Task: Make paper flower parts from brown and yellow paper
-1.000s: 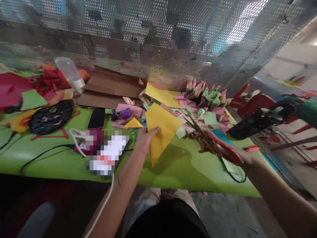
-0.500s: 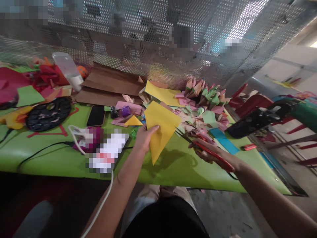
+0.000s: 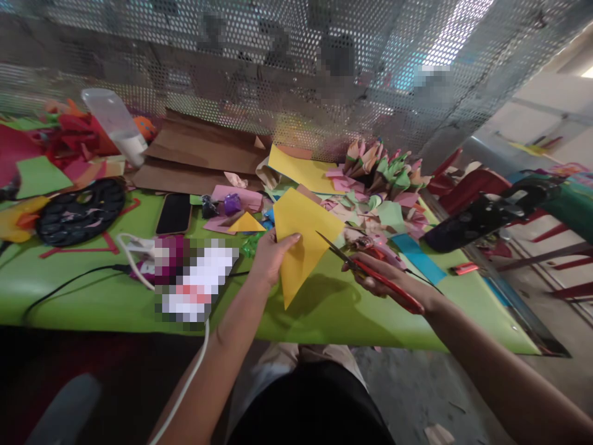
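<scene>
My left hand [image 3: 273, 253] pinches a folded sheet of yellow paper [image 3: 308, 225] by its left side, thumb on top, holding it above the green table. The paper's lower end tapers to a point. In my right hand [image 3: 377, 275] is a pair of red-handled scissors [image 3: 389, 289], fingers wrapped around the handles. The dark blades reach left and overlap the paper's right part; whether they are cutting into it I cannot tell. A small yellow paper triangle [image 3: 247, 222] lies on the table left of the sheet.
On the green table [image 3: 315, 324], a phone [image 3: 174, 214], a purple plug adapter [image 3: 169, 259] and a blurred-out bright screen [image 3: 199, 281] lie at left. Paper scraps [image 3: 365, 213], paper cones [image 3: 384, 164] and brown sheets [image 3: 204, 148] are behind. A dark bottle [image 3: 458, 225] rests at right.
My right hand has moved left with the scissors, and the blades, apart from the paper's edge before, now overlap it. The whole view has shifted slightly.
</scene>
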`<state>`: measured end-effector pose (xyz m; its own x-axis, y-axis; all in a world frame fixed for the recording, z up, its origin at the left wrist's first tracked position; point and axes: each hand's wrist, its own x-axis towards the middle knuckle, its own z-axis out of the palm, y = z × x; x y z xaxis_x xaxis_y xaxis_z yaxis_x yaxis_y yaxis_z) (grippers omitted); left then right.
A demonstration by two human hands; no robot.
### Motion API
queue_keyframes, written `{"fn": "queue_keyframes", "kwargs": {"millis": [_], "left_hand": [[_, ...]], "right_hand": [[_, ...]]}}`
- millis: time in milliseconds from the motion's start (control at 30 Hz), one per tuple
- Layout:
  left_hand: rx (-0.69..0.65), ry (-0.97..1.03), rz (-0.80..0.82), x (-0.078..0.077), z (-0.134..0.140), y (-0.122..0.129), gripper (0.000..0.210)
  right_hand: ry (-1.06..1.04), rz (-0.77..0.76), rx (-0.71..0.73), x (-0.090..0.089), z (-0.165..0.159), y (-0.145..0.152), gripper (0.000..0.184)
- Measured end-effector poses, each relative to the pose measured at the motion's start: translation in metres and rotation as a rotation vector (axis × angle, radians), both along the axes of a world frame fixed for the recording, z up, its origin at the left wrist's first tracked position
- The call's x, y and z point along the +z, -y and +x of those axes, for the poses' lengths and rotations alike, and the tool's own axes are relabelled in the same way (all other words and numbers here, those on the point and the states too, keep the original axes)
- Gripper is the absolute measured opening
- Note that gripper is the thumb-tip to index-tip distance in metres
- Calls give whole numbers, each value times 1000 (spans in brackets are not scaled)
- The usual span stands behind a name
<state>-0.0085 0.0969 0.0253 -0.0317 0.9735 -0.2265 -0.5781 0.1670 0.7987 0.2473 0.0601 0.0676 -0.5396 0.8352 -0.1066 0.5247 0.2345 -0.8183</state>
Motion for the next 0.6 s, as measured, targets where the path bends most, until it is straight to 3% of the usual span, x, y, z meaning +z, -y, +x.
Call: {"fn": "queue_keyframes", "kwargs": {"millis": [600], "left_hand": [[-9, -24, 19, -8, 0, -2, 46]], "right_hand": [[-1, -39, 9, 2, -7, -1, 54]]}}
